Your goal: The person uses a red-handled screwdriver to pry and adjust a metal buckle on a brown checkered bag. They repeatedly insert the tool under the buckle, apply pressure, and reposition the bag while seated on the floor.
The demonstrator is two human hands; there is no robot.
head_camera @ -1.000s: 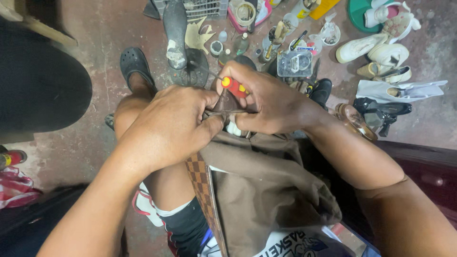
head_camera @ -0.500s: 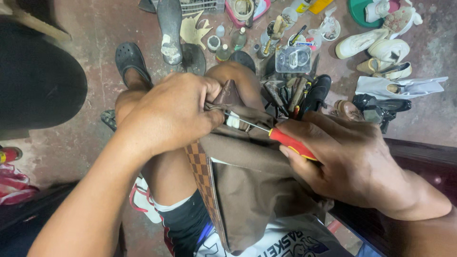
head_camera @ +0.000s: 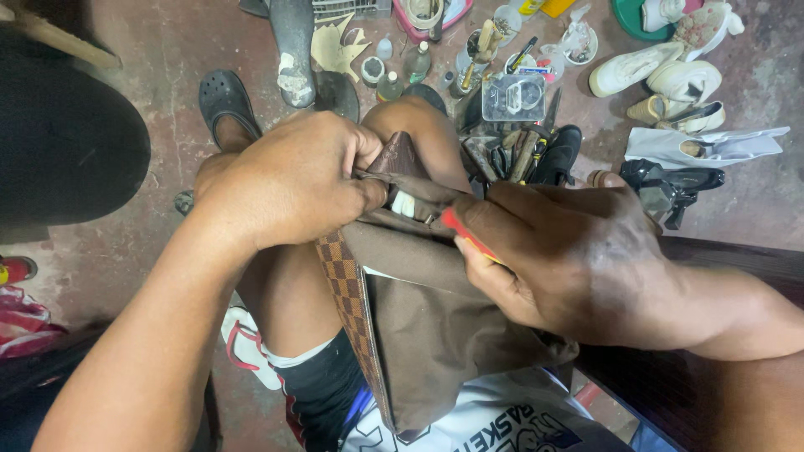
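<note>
Your left hand (head_camera: 289,180) stayed clenched on the brown fabric checkered-trim bag (head_camera: 419,310) across your knee; your right hand (head_camera: 569,255), gripping the red-handled tool (head_camera: 465,234), had moved in against the bag's top edge.

A bag (head_camera: 435,335) lay on the person's lap, left hand (head_camera: 289,180) at its top edge, right hand (head_camera: 569,255) just right. Shoes (head_camera: 670,75) sat beyond on the floor (head_camera: 159,50).

— The brown matt cloth bag (head_camera: 435,310) with its checkered woven strap (head_camera: 347,289)?
— Soft fabric. The red-handled tool (head_camera: 459,232) looks glossy plastic; the reddish concrete floor (head_camera: 167,50) is rough and stained.
</note>
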